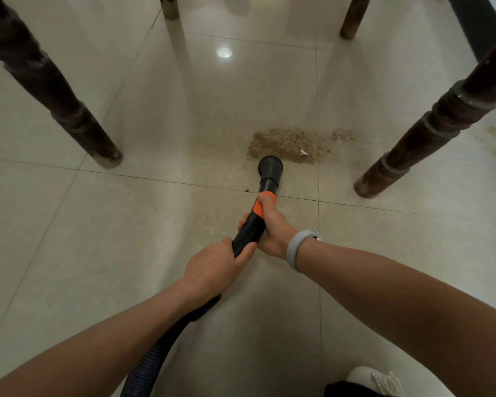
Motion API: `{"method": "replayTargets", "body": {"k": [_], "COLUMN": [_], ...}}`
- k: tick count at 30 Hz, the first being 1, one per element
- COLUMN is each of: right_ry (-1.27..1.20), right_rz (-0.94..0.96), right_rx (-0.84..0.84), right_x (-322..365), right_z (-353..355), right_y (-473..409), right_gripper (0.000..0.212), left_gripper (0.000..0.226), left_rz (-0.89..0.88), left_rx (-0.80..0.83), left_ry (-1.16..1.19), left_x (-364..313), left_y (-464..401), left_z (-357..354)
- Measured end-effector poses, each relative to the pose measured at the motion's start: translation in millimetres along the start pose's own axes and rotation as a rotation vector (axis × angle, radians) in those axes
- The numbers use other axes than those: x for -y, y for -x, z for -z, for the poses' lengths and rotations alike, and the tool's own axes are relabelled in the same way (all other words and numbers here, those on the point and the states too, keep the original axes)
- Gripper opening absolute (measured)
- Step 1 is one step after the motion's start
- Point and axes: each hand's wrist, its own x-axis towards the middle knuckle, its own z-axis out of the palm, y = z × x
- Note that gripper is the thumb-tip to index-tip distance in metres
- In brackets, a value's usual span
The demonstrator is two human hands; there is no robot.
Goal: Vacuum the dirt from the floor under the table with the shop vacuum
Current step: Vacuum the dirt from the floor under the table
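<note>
The left hand is covering part of the black hose, which is running off the near edge. The table legs are being cut off at the far edge, the tabletop unseen. A shoe is showing partly at the near edge.

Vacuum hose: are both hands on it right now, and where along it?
Yes. The right hand grips the vacuum hose at its rigid black end, by the orange collar behind the nozzle. The left hand grips it just behind.
</note>
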Motion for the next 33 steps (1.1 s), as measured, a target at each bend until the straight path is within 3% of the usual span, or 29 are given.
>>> {"method": "replayTargets", "body": {"k": [10, 19, 33], "right_ry": [0.100, 0.329, 0.419], "right_rz": [-0.020, 0.018, 0.069], "right_rx": [0.030, 0.010, -0.036], "right_x": [-18.0, -7.6, 18.8], "right_z": [-24.8, -65.4, -83.0], "right_y": [-3.4, -11.6, -18.7], "right_gripper": [0.030, 0.032, 0.034], "left_gripper": [0.047, 0.045, 0.052], "left_rz": [0.064, 0.107, 0.123], "left_rx": [0.007, 0.063, 0.162], "left_ry": [0.111, 0.528, 0.666], "left_x": [29.1, 52.7, 39.4], "left_y": [12.1, -6.8, -27.4], "left_z": [4.3, 20.1, 45.1]}}
